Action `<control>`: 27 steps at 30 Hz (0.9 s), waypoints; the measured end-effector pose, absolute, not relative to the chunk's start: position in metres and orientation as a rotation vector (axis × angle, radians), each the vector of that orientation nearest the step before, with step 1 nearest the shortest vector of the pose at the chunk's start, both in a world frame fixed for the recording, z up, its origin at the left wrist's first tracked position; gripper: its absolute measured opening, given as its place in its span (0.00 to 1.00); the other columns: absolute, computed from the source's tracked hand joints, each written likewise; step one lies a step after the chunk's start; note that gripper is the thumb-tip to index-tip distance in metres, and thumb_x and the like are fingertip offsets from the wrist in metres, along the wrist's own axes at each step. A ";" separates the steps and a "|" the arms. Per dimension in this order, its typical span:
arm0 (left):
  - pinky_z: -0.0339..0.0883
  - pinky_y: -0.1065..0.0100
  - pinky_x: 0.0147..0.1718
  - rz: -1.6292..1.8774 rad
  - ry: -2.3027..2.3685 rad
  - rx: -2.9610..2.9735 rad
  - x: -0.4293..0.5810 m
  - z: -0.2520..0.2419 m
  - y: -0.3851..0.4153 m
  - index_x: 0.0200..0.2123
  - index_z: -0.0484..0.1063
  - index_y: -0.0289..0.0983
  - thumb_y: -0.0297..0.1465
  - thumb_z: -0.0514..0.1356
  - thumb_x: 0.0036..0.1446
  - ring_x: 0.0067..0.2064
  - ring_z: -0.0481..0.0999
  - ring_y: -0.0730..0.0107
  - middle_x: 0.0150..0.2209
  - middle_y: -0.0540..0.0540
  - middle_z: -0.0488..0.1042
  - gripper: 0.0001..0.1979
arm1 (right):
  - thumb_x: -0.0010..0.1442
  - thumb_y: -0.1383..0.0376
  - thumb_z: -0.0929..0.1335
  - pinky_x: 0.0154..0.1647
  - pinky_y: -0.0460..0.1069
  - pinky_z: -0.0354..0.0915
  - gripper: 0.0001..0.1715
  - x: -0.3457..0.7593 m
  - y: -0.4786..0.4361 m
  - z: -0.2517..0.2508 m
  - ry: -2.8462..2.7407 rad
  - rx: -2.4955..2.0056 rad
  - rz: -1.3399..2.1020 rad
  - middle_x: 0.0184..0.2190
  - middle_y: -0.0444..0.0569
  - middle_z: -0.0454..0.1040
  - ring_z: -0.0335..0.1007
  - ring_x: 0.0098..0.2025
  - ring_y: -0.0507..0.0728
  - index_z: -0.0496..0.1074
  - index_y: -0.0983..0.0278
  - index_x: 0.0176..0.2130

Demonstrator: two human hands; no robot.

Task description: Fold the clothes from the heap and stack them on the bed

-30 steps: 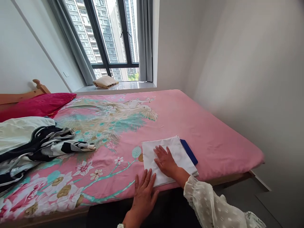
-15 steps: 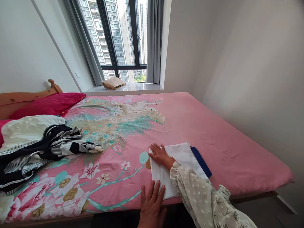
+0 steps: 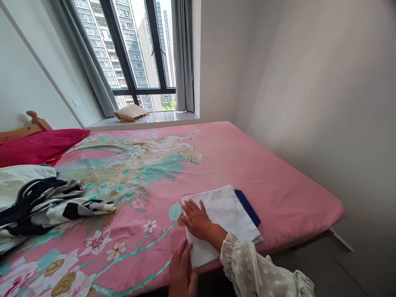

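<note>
A folded white cloth (image 3: 229, 210) lies near the front edge of the pink floral bedsheet (image 3: 216, 161), with a dark blue cloth (image 3: 249, 206) showing under its right side. My right hand (image 3: 196, 220) lies flat on the cloth's left part, fingers stretched out. My left hand (image 3: 181, 270) rests at the cloth's near left corner at the bed's edge, fingers extended; its lower part is cut off by the frame.
A heap of black-and-white striped and pale garments (image 3: 40, 202) lies at the left of the bed. A red pillow (image 3: 37, 144) leans by the wooden headboard (image 3: 29, 126). A tan bundle (image 3: 131, 112) sits on the windowsill. A wall runs along the right.
My right hand has slid leftward across the white cloth to its left edge. My left hand has drawn back toward the near corner. The view has shifted slightly.
</note>
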State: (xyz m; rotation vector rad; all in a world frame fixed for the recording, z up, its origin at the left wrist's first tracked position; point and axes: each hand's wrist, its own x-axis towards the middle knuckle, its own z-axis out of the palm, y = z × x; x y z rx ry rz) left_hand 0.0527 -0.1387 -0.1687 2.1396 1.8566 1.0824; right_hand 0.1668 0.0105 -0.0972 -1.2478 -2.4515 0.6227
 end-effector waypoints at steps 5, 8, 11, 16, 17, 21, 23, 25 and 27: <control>0.59 0.53 0.59 1.177 1.820 2.033 0.051 -0.130 -0.084 0.53 0.66 0.39 0.30 0.46 0.62 0.63 0.59 0.62 0.59 0.42 0.65 0.19 | 0.67 0.58 0.51 0.66 0.61 0.33 0.28 0.201 0.018 -0.093 -2.122 -1.572 0.416 0.64 0.51 0.54 0.40 0.67 0.57 0.58 0.64 0.61; 0.55 0.52 0.61 0.948 1.727 2.241 0.068 -0.107 -0.036 0.54 0.67 0.38 0.27 0.43 0.62 0.64 0.56 0.63 0.60 0.43 0.64 0.21 | 0.67 0.61 0.50 0.67 0.58 0.35 0.28 0.218 0.024 -0.093 -2.048 -1.651 0.341 0.64 0.51 0.55 0.41 0.67 0.56 0.57 0.65 0.62; 0.46 0.49 0.63 0.585 1.758 2.332 0.088 -0.100 0.004 0.59 0.62 0.36 0.26 0.43 0.60 0.66 0.53 0.62 0.63 0.42 0.60 0.24 | 0.67 0.62 0.50 0.67 0.56 0.37 0.28 0.232 0.033 -0.096 -2.171 -1.595 0.337 0.63 0.51 0.56 0.41 0.67 0.56 0.56 0.66 0.62; 0.31 0.38 0.62 0.262 2.038 2.131 0.094 -0.124 0.027 0.64 0.53 0.37 0.45 0.46 0.60 0.68 0.41 0.52 0.67 0.41 0.48 0.32 | 0.66 0.53 0.53 0.67 0.60 0.29 0.34 0.262 0.056 -0.117 -2.337 -1.670 0.398 0.66 0.53 0.49 0.36 0.68 0.59 0.52 0.67 0.64; 0.31 0.38 0.61 0.283 2.102 2.095 0.092 -0.130 0.027 0.64 0.52 0.37 0.48 0.46 0.59 0.68 0.40 0.51 0.68 0.41 0.46 0.34 | 0.66 0.52 0.53 0.66 0.61 0.28 0.36 0.268 0.060 -0.120 -2.266 -1.785 0.383 0.67 0.55 0.46 0.34 0.68 0.60 0.50 0.70 0.65; 0.39 0.46 0.63 0.506 2.289 1.968 0.083 -0.142 0.025 0.64 0.50 0.30 0.49 0.48 0.57 0.68 0.41 0.49 0.67 0.33 0.45 0.38 | 0.66 0.53 0.52 0.66 0.62 0.26 0.37 0.279 0.067 -0.123 -2.077 -1.984 0.320 0.67 0.56 0.44 0.31 0.69 0.61 0.49 0.72 0.65; 0.46 0.51 0.62 0.632 2.319 1.876 0.075 -0.139 0.020 0.63 0.50 0.26 0.46 0.51 0.57 0.66 0.49 0.49 0.65 0.29 0.51 0.38 | 0.66 0.54 0.52 0.66 0.62 0.26 0.35 0.279 0.059 -0.122 -2.073 -1.963 0.306 0.67 0.55 0.45 0.30 0.69 0.60 0.50 0.71 0.65; 0.53 0.53 0.59 0.733 2.272 1.774 0.064 -0.134 0.011 0.61 0.53 0.26 0.45 0.52 0.55 0.62 0.59 0.50 0.60 0.28 0.60 0.36 | 0.67 0.54 0.51 0.66 0.62 0.26 0.34 0.278 0.046 -0.123 -2.079 -1.926 0.274 0.67 0.54 0.45 0.30 0.69 0.60 0.51 0.69 0.65; 0.60 0.53 0.55 0.797 2.157 1.609 0.053 -0.127 -0.002 0.58 0.56 0.29 0.45 0.55 0.53 0.56 0.68 0.50 0.53 0.32 0.69 0.35 | 0.67 0.54 0.51 0.66 0.62 0.25 0.33 0.279 0.029 -0.127 -2.099 -1.864 0.229 0.67 0.53 0.46 0.31 0.69 0.59 0.53 0.67 0.64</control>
